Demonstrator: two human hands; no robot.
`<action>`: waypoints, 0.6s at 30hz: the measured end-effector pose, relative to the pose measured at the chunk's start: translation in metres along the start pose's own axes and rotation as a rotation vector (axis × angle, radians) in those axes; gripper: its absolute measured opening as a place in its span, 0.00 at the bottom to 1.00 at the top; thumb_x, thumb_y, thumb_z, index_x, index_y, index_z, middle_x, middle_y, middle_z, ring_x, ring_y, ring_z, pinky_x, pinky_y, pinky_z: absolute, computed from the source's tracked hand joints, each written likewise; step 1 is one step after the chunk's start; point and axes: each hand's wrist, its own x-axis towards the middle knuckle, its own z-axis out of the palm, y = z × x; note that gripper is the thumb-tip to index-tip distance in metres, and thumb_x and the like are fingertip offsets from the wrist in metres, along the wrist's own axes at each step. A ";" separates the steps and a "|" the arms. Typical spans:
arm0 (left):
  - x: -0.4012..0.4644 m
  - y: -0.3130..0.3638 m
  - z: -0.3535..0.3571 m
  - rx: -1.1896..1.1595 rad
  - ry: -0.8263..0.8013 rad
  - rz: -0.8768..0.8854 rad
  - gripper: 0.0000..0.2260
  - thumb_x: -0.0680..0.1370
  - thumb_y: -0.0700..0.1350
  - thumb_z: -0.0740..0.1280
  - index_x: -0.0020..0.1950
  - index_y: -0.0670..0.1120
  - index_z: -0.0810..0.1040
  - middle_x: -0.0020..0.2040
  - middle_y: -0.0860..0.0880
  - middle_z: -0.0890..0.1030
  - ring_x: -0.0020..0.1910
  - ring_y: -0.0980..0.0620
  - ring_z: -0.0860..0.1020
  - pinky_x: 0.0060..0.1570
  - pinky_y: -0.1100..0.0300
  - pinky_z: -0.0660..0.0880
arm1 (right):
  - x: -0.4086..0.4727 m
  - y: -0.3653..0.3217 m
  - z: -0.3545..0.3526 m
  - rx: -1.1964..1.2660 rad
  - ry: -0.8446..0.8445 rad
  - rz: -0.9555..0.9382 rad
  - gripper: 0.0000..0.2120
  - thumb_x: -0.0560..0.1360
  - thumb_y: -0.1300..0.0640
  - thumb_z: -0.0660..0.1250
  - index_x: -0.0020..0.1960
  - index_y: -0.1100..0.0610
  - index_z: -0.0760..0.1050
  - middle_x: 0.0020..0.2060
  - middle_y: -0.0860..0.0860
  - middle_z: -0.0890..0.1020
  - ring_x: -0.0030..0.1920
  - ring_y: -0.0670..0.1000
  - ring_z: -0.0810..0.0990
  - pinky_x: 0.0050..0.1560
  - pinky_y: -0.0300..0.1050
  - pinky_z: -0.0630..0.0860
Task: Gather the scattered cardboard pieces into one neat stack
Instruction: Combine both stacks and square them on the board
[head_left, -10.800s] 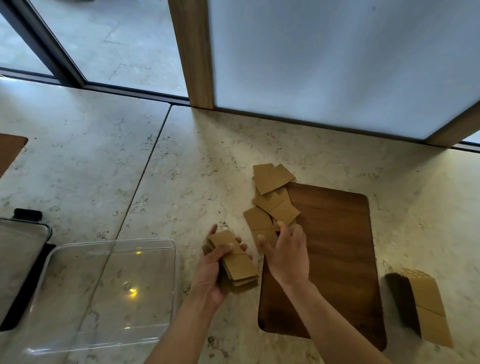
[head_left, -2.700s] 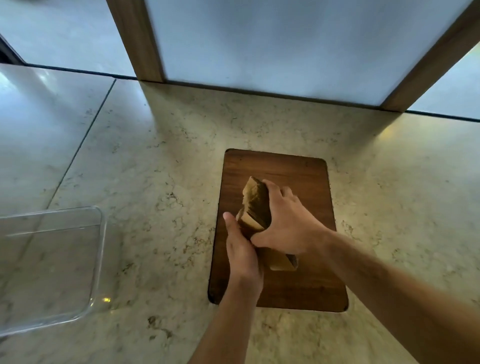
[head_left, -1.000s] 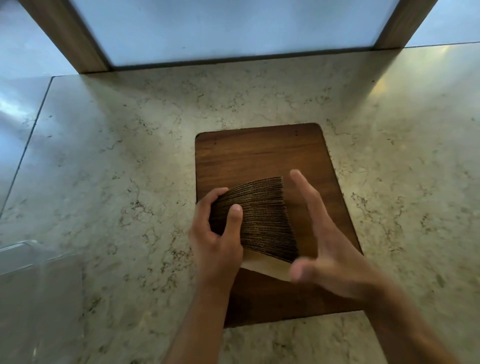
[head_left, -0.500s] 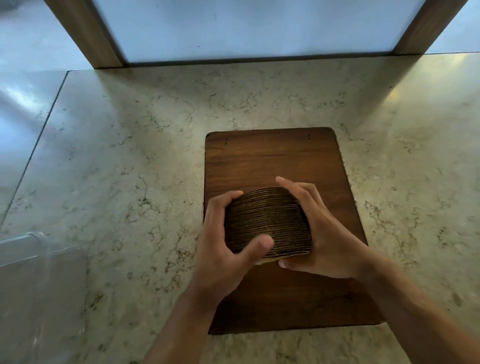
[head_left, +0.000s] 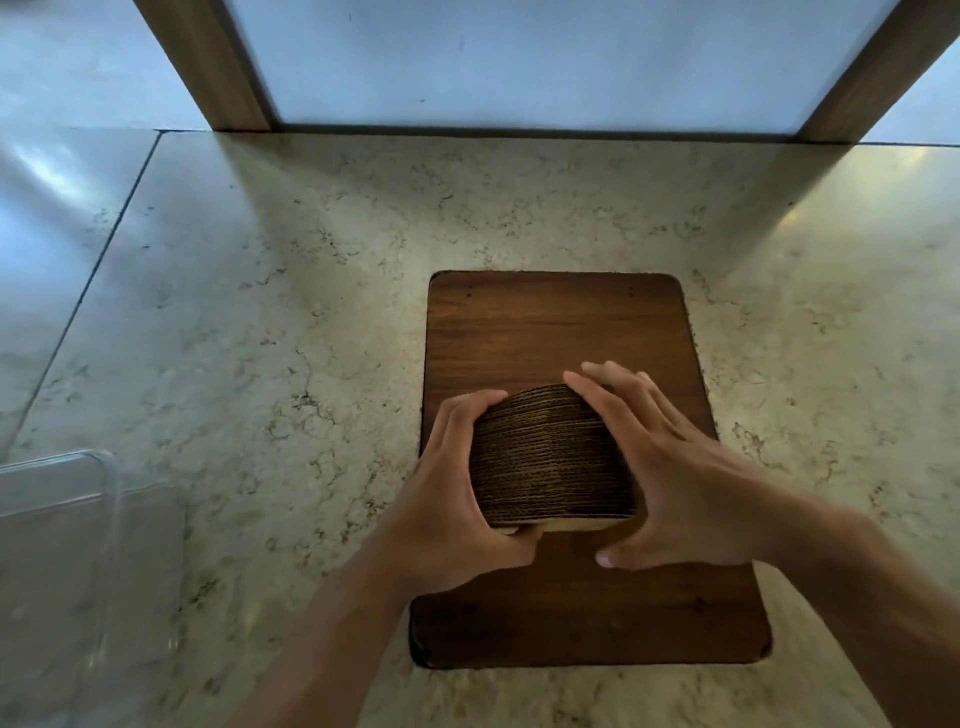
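Clamped between both hands: a thick stack of cardboard pieces (head_left: 553, 457), pressed from either side. Left hand (head_left: 452, 499) wrapped round the stack's left end, fingers curled over the far corner, thumb tucked under the near bottom edge. Right hand (head_left: 670, 483) flat against the right end, fingers spread and reaching past the far top corner, thumb splayed low toward the near side, its tip just off the board surface. Resting on a dark wooden board (head_left: 550, 332), roughly at its middle, a little toward the near half. Bare board beyond the stack up to the far rounded edge, and a band of bare board on the near side before the front edge; narrower strips left and right, mostly covered by the hands. All round the board, open pale marbled counter (head_left: 291, 322), running back to a frosted panel (head_left: 519, 57) framed by wooden posts (head_left: 208, 62). At the lower left, well apart from the board, a clear plastic container (head_left: 78, 545), its corner nearest the left forearm. Stack lying with its long axis left to right across the board, layered edges facing the camera. Brown corrugated edges in many thin lines, top bowed slightly upward, sides sloping outward toward the base, a paler sheet showing along the bottom near edge.
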 end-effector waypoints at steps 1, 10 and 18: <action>0.000 0.001 0.000 -0.002 -0.006 -0.010 0.49 0.62 0.56 0.81 0.75 0.64 0.56 0.69 0.65 0.64 0.69 0.63 0.69 0.63 0.71 0.72 | -0.001 -0.006 -0.009 -0.117 -0.024 0.001 0.69 0.59 0.27 0.74 0.79 0.47 0.29 0.80 0.46 0.34 0.79 0.48 0.30 0.79 0.49 0.35; 0.006 0.001 0.006 -0.030 -0.009 -0.065 0.51 0.61 0.52 0.85 0.75 0.61 0.57 0.68 0.62 0.66 0.67 0.64 0.70 0.61 0.72 0.73 | 0.043 -0.053 -0.009 -0.407 -0.027 -0.017 0.61 0.61 0.33 0.74 0.80 0.58 0.47 0.69 0.53 0.66 0.68 0.54 0.66 0.76 0.51 0.60; 0.008 0.014 -0.005 0.065 -0.069 -0.149 0.59 0.65 0.51 0.84 0.84 0.52 0.48 0.76 0.56 0.63 0.72 0.59 0.65 0.74 0.55 0.69 | 0.049 -0.057 -0.016 -0.424 -0.030 0.009 0.53 0.57 0.31 0.73 0.74 0.54 0.60 0.61 0.50 0.72 0.60 0.51 0.71 0.68 0.49 0.69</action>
